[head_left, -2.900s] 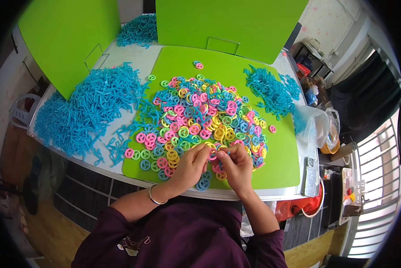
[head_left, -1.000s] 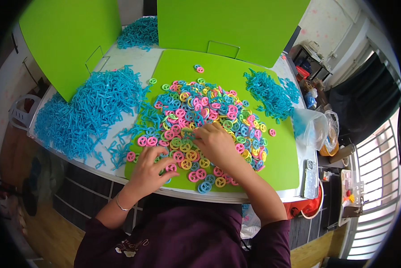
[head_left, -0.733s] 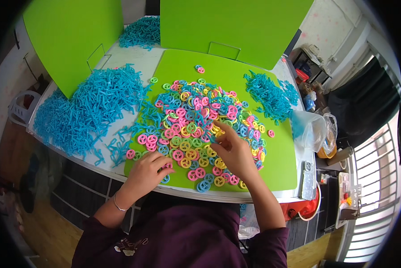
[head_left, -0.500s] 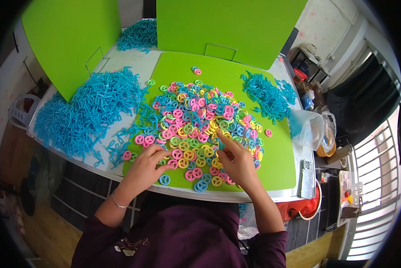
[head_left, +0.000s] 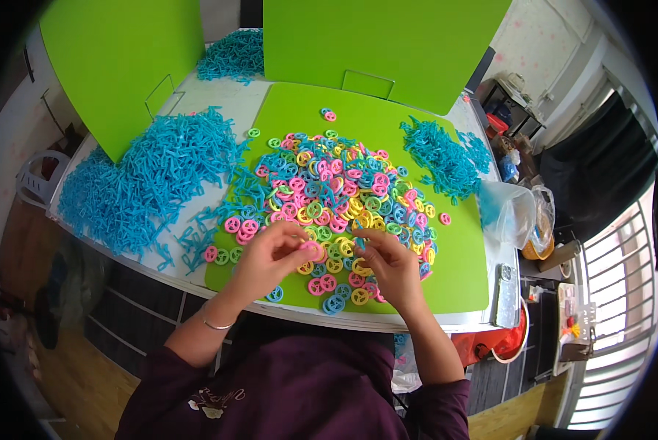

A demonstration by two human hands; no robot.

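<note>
Both hands are working close together over the colourful plastic rings (head_left: 343,198) on the green mat (head_left: 457,268). The left hand (head_left: 270,253) is pinching what seems a pink ring; the right hand (head_left: 387,264) is curling onto rings, grip unclear.

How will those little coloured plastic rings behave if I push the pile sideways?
The coloured rings look small, thin and flat, so probably light and stiff. Lying loose on the smooth green mat, they would likely slide and scatter rather than roll. Overlapping ones may snag through their open centres.

Small round plastic rings (head_left: 343,198) are lying heaped on a flat mat (head_left: 461,271), with loose plastic strips (head_left: 149,187) piling left and another strip pile (head_left: 446,158) sitting right.
</note>
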